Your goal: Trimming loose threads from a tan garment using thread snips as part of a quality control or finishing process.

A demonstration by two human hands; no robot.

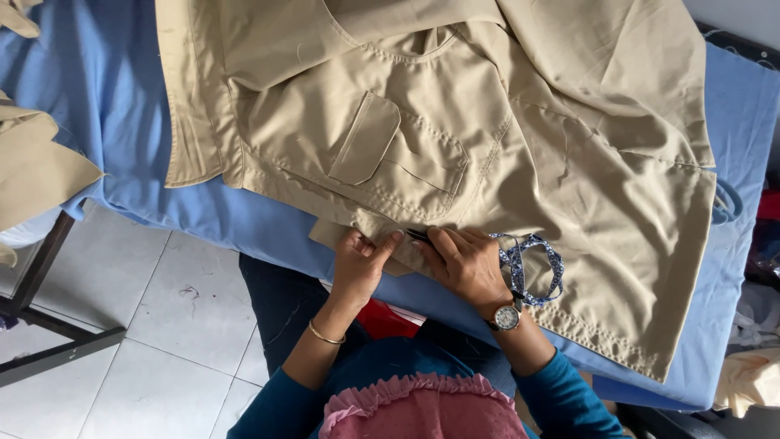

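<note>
A beige shirt (455, 106) with a flap pocket (398, 154) lies spread on a blue cloth (106, 89) that covers a table. My left hand (361, 260) pinches the shirt's near edge between thumb and fingers. Right beside it, my right hand (463, 260) presses on the same edge and grips a small dark tool (418, 236) whose tip points at my left thumb. A blue patterned ribbon (532, 264) loops out from under my right wrist, which wears a watch.
More beige fabric (32, 162) is piled at the left end of the table. A dark metal frame (49, 325) stands on the white tiled floor at the left. Mixed cloth (756, 341) lies at the right edge.
</note>
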